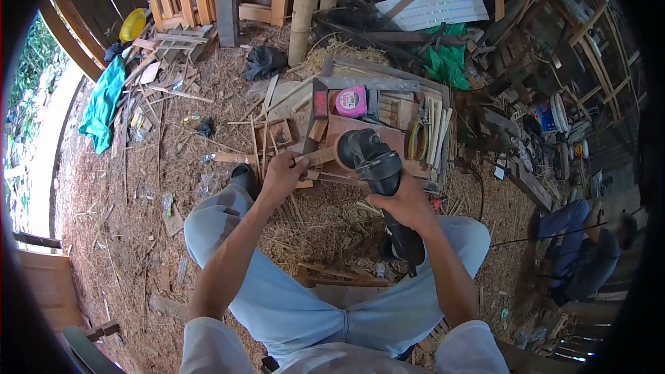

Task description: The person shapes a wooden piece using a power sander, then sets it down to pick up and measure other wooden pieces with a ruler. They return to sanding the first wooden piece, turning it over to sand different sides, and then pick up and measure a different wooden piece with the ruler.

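My right hand [409,204] is wrapped round the body of a black angle grinder [379,166], whose round disc faces left. My left hand [282,174] pinches a small, flat piece of wood [320,157]; the wood's right end meets the edge of the disc. Beneath both lies a low wooden work surface [398,140]. On it, beyond the grinder, is a pink tape measure [351,101]. Pliers with yellow handles [415,140] lie to the right of the grinder, beside several thin wooden strips [436,131].
Shavings and wood scraps cover the floor [131,201]. A bamboo post [303,14] stands ahead, near a black plastic bag [264,62]. A teal cloth [104,107] lies at the left. Another person [589,256] sits at the far right.
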Demonstrator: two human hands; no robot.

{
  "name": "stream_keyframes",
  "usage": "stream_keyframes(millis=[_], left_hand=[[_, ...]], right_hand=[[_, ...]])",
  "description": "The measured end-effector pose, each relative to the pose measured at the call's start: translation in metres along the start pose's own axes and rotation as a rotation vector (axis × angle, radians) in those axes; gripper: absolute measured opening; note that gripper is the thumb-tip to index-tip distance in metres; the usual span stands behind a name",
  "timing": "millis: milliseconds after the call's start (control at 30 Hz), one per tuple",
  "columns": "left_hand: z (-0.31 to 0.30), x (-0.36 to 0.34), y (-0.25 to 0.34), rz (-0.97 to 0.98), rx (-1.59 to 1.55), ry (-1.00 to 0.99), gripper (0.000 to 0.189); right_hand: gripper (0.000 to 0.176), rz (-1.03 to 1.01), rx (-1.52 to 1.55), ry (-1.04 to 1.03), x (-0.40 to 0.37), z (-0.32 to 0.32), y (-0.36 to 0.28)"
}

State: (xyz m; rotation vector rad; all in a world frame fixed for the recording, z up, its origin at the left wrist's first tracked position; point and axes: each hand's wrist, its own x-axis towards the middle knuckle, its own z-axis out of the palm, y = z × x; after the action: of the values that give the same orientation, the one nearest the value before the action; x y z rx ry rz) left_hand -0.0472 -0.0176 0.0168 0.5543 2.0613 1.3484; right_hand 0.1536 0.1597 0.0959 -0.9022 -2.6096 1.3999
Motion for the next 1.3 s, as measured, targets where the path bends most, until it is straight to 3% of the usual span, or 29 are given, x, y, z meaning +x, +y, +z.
stream_keyframes(millis=[67,167,233,433,667,733,1133,1300], left_hand=[[0.002,-0.002,0.002,0.002,0.125,0.017,0.026],[0.007,0.003,-0.002,0.028,0.006,0.018,0.028],[0.002,-0.004,0.013,0.012,0.128,0.016,0.032],[0.005,0.004,-0.002,0.062,0.309,0.059,0.035],[0.004,0.007,-0.006,0.064,0.271,0.045,0.034],[0.006,0.008,-0.013,0.181,0.266,0.097,0.034],[0.004,0.002,-0.005,0.074,0.232,0.037,0.034],[0.004,0.004,-0.012,0.124,0.225,0.051,0.033]], right_hand=[[0.052,-0.001,0.007,0.004,0.0,0.002,-0.001],[0.052,0.026,-0.041,-0.029,0.002,0.0,-0.003],[0.062,-0.023,-0.056,-0.007,0.003,0.002,0.0],[0.064,-0.065,-0.058,0.009,0.007,0.006,0.004],[0.063,0.031,-0.057,-0.044,0.008,0.006,-0.003],[0.066,-0.073,-0.037,0.013,0.009,0.007,0.002],[0.065,0.004,-0.001,-0.008,0.01,-0.006,0.013],[0.065,0.006,0.024,-0.002,0.01,-0.015,0.01]])
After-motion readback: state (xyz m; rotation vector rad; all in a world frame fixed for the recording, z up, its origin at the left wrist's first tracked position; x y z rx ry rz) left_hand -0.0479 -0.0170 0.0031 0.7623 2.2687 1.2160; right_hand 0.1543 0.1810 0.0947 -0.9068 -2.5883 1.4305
